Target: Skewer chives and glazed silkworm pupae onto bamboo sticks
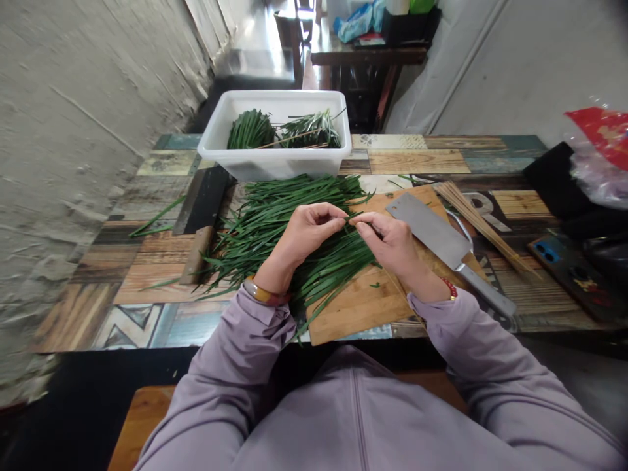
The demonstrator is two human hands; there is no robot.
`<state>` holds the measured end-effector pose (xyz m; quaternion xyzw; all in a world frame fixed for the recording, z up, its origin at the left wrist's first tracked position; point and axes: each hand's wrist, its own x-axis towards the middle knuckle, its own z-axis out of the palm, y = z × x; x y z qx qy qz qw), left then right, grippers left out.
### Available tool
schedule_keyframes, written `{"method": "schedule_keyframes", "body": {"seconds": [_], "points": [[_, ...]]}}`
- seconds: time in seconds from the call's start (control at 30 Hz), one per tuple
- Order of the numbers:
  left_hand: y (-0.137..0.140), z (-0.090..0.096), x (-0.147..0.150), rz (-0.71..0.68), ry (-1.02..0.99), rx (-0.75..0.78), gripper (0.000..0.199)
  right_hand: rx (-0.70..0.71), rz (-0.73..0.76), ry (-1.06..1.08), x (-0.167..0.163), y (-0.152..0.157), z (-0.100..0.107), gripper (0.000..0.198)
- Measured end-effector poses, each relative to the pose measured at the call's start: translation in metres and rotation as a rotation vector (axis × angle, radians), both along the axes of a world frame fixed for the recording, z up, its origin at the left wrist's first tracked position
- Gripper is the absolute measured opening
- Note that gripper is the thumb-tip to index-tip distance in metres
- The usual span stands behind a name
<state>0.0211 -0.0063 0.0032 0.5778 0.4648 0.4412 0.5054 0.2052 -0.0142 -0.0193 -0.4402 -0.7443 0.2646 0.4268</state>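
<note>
Mid-frame, above the chives (265, 222) heaped on the table (147, 275), my left hand (311, 232) and right hand (390, 242) narrow their grip on a green blade (354, 216), seemingly threading it on a stick (396, 283), which likely calls next for a steady push.

A food-prep space — cleaver (432, 230), cutting board (353, 314), greens (267, 226).

Left hand (311, 232) and right hand (391, 242) pinch a green strand (354, 215) over the leafy pile (275, 212) — cleaver (434, 229) right, white tub (289, 160) behind.
</note>
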Motion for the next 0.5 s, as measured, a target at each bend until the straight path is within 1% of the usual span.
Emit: {"method": "schedule_keyframes", "body": {"seconds": [0.33,0.5], "points": [[-0.0009,0.0018,-0.0004,0.013,0.008,0.003,0.020,0.000,0.006,-0.003,0.0004,0.0003,-0.0003,0.024],[-0.0005,0.0007,-0.0005,0.007,0.014,0.023,0.017,0.014,0.010,0.002,0.0000,-0.0001,-0.0009,0.024]]}}
